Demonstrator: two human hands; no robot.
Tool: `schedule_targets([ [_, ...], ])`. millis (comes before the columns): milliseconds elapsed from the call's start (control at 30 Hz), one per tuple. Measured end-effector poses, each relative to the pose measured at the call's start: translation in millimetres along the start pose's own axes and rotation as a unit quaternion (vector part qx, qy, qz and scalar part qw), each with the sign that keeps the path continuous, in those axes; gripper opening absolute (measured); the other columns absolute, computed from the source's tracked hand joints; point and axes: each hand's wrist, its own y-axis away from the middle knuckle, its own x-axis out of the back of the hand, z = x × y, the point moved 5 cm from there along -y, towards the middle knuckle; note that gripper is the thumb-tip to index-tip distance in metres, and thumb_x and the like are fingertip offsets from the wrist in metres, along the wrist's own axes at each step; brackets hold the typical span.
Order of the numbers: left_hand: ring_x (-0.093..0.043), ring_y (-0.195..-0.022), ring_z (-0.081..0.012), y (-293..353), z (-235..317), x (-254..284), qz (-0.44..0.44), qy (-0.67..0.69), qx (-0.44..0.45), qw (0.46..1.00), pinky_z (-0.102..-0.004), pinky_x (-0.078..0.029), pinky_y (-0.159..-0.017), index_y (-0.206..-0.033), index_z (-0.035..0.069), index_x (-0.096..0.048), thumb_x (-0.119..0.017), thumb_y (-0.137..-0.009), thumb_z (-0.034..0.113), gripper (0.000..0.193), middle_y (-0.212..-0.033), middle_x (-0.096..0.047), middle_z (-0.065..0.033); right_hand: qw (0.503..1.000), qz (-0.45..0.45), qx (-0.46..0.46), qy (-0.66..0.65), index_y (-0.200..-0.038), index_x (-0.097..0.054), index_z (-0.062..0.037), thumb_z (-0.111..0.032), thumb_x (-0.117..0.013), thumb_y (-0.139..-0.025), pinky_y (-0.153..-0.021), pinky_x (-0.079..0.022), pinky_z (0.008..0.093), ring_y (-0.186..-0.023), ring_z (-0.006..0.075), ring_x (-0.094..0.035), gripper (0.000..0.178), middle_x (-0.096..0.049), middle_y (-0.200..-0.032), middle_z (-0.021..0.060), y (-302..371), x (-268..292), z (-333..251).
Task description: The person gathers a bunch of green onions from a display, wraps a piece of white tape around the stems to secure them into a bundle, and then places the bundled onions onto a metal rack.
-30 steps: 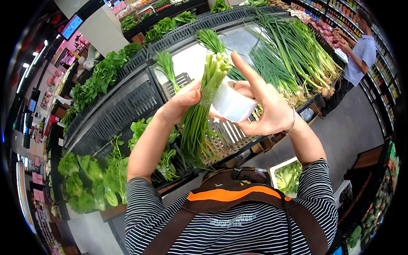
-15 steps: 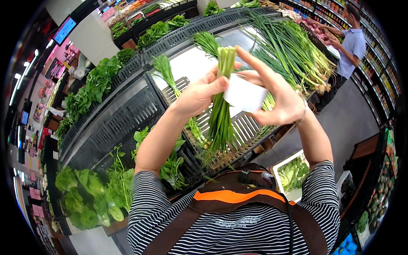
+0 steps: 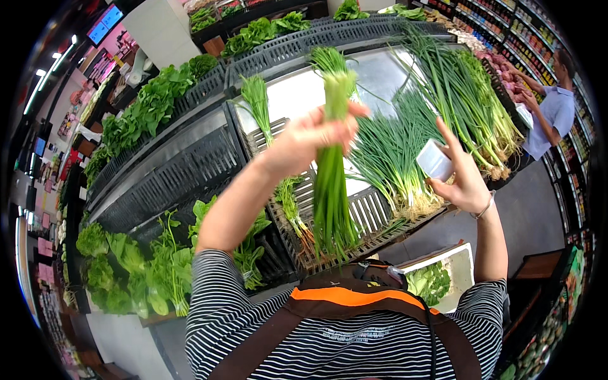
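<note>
My left hand (image 3: 311,136) is wrapped round a bunch of long green chives (image 3: 331,202) and holds it upright over the display. The pale cut ends point up and the leaves hang down; the upper end and the fingers are blurred. Off to the right, my right hand (image 3: 470,180) holds a small whitish, translucent roll (image 3: 435,159), likely tape, with thumb below and a finger stretched above. The roll is apart from the bunch. Below and left of the roll lie thin spring onions (image 3: 405,164) with white roots.
Thicker green onions (image 3: 481,107) lie at the right of the black slatted display (image 3: 373,212). Leafy greens (image 3: 145,266) fill the near left. A white box (image 3: 461,266) with greens stands close in front of me. Another person (image 3: 551,117) stands at the far right.
My right hand has moved right with the white roll, away from the bunch it was against. My left hand still grips the chives, now slightly lower. The view has shifted a little.
</note>
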Motion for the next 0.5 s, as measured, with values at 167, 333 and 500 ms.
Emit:
schedule_targets([
  [167,-0.058,-0.088,-0.0161,-72.5,25.5,116.8,0.133,-0.251,0.004,0.959,-0.0317,-0.046,-0.089,-0.112,0.003,-0.055,-0.059,-0.089,0.026,0.033,-0.087,-0.058,-0.0060,0.983,-0.181,-0.026,-0.029,-0.146,-0.021,-0.0075,-0.010,-0.067,-0.072,-0.078,-0.053,0.0382,-0.086,0.0343,-0.066,0.087,-0.063,-0.102,0.0250,-14.1,-91.0,93.9],
  [333,-0.056,-0.109,-0.0153,-135.2,66.7,216.2,0.097,-0.575,-0.019,0.812,-0.0327,-0.042,-0.099,-0.118,0.006,-0.055,-0.060,-0.092,0.025,0.033,-0.113,-0.061,-0.0052,0.984,-0.173,-0.032,-0.032,-0.141,-0.031,-0.0038,-0.017,-0.066,-0.071,-0.077,-0.051,0.0425,-0.083,0.0385,-0.063,0.079,-0.063,-0.093,0.0243,-22.9,-180.1,150.7],
  [500,-0.059,-0.105,-0.0225,-148.5,41.6,245.5,0.066,-0.722,-0.133,0.676,-0.0333,-0.044,-0.096,-0.113,0.008,-0.058,-0.065,-0.077,0.000,0.038,-0.109,-0.062,-0.0077,0.985,-0.167,-0.036,0.028,-0.137,-0.034,-0.0022,-0.015,-0.065,-0.070,-0.086,-0.047,0.0435,-0.095,0.0371,-0.060,0.075,-0.061,-0.104,0.0229,-19.4,-238.8,182.8],
])
